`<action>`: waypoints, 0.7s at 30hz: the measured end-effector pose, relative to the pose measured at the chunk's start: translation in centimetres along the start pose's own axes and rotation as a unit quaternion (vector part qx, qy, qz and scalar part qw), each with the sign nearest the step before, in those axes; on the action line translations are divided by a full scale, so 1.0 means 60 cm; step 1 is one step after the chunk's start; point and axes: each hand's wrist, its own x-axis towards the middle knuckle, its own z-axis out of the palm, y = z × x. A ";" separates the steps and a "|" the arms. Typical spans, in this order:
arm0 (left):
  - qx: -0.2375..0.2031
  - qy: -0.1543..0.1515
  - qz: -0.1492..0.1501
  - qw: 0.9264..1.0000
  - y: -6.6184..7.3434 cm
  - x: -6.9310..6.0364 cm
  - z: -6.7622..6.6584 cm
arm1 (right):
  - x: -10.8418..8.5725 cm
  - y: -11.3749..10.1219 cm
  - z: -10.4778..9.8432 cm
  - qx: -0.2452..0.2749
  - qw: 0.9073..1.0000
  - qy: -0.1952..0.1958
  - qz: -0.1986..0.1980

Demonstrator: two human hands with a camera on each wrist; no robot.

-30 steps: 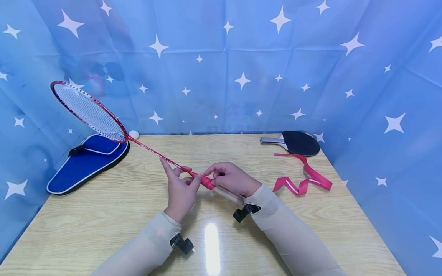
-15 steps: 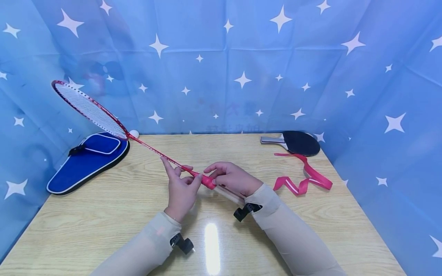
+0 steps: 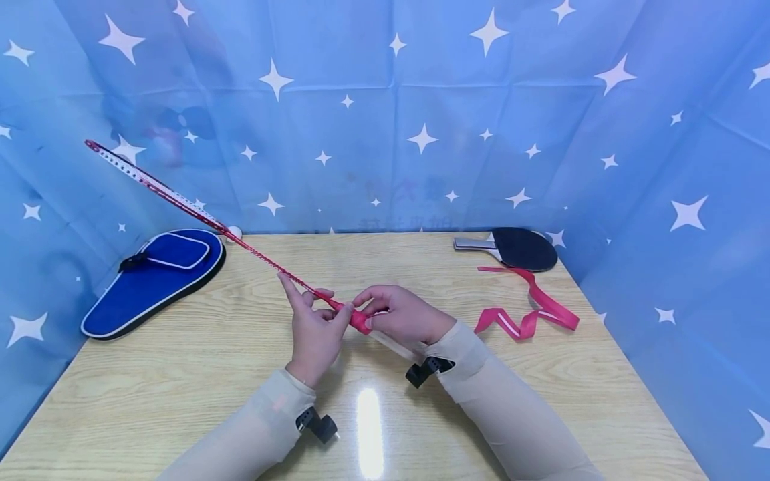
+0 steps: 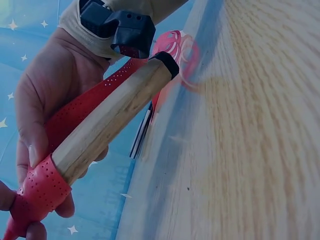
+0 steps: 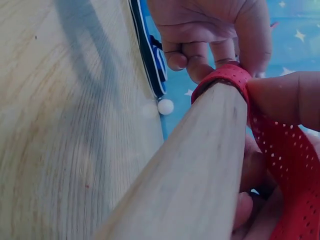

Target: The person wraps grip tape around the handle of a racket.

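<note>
A red badminton racket (image 3: 265, 256) slants up to the left, its strung head seen almost edge-on. My left hand (image 3: 314, 341) pinches it where the shaft meets the handle, one finger stretched along the shaft. Perforated red grip tape (image 4: 42, 192) is wound round the upper end of the bare wooden handle (image 4: 112, 117). With thumb and fingers, my right hand (image 3: 410, 315) pinches the tape at the wrap's lower edge. From there the tape's loose length (image 5: 287, 165) runs beside the handle, under the right hand, to a twisted tail (image 3: 526, 326) on the table.
The wooden table (image 3: 240, 381) reaches back to a blue starry curtain (image 3: 373, 133). A blue paddle case (image 3: 150, 287) lies at the back left beside a white ball (image 3: 235, 232). A black table tennis paddle (image 3: 523, 250) lies at the back right, near the tape's tail.
The racket has turned about its long axis, so its head has gone from a wide oval to nearly edge-on. My right fingers have shifted slightly at the tape; the left hand stays in place.
</note>
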 end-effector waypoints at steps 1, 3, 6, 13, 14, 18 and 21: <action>-0.001 0.000 -0.002 1.000 0.001 0.000 0.000 | -0.001 0.000 -0.001 0.000 1.000 -0.002 0.000; -0.002 -0.003 -0.005 1.000 0.002 -0.001 -0.001 | -0.001 0.001 -0.003 -0.003 1.000 -0.005 -0.001; 0.003 -0.006 -0.010 1.000 0.003 -0.001 -0.002 | -0.002 0.001 -0.007 -0.005 1.000 -0.010 -0.006; -0.001 -0.011 -0.010 1.000 0.002 -0.001 -0.001 | -0.005 -0.001 -0.013 -0.011 1.000 -0.004 -0.002; -0.003 -0.011 -0.010 1.000 0.002 -0.001 0.000 | -0.005 -0.001 -0.013 -0.011 1.000 -0.002 0.000; -0.012 -0.012 -0.012 1.000 0.003 -0.002 0.000 | -0.006 -0.003 -0.013 -0.007 1.000 0.005 0.010; -0.020 -0.011 -0.013 1.000 0.003 -0.003 0.001 | -0.006 -0.004 -0.013 -0.004 1.000 0.008 0.013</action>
